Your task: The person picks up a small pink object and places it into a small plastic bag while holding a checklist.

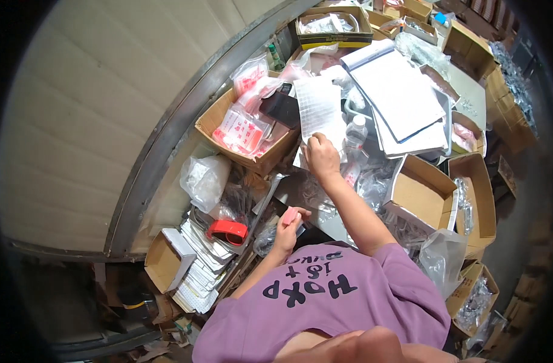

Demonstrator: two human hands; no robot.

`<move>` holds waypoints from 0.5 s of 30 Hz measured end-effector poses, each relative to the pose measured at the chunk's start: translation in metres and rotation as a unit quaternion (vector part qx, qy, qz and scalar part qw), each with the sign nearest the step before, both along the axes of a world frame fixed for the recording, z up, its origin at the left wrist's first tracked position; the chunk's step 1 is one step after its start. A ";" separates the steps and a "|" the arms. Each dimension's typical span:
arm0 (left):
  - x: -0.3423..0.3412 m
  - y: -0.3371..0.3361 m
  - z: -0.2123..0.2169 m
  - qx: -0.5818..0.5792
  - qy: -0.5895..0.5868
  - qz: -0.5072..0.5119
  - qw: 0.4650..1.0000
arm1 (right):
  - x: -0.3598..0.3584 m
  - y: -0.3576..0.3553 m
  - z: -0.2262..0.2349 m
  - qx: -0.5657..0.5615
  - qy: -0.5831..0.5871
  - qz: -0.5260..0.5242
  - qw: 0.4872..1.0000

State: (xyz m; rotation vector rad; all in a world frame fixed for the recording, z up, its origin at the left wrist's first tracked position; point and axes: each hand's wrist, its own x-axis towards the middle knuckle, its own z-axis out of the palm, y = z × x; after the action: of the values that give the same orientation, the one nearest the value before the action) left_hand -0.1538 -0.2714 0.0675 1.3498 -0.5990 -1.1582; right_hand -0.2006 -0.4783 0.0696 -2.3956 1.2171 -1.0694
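The left hand (pixel 286 233) is closed on a small pink piece (pixel 290 216), which stands up between thumb and fingers; the right hand (pixel 322 156), at 1 o'clock from it, has its fingers bent, their tips down at the lower part of a white sheet (pixel 320 106) with a grid of small marks, though I cannot tell whether they pinch anything; the sheet stretches away toward 12 o'clock from that hand. Taking the right hand as the clock's centre, a clear bottle with a white cap (pixel 356 130) stands near at 2 o'clock; farther out that way lies a clipboard with white paper (pixel 400 91); a black flat object (pixel 280 110) sits at 11 o'clock; a cardboard box (pixel 276 152) with red-printed plastic bags (pixel 240 130) stands at 10 o'clock; an open carton (pixel 421 189) is at 4 o'clock. From the left hand, a red ring-shaped object (pixel 227 230) lies at 9 o'clock; stacked white cards (pixel 198 275) lie at 8 o'clock.
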 end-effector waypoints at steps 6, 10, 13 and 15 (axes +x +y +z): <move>0.024 -0.021 -0.002 -0.017 -0.050 0.019 0.998 | -0.013 0.026 -0.003 -0.012 -0.040 0.042 0.998; 0.051 -0.054 0.006 -0.052 -0.058 0.053 0.996 | -0.034 0.056 -0.015 -0.022 -0.042 0.097 0.994; 0.059 -0.076 0.015 -0.077 -0.072 0.046 0.993 | -0.045 0.062 -0.010 0.006 -0.048 0.097 0.994; 0.061 -0.086 0.020 -0.078 -0.069 0.035 0.994 | -0.048 0.057 -0.010 0.003 -0.049 0.066 0.997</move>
State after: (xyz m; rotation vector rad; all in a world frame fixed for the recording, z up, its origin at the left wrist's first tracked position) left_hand -0.0929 -0.3576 0.0871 1.3135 -0.7207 -0.9462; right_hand -0.2482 -0.4212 0.0601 -2.3524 1.0129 -1.1243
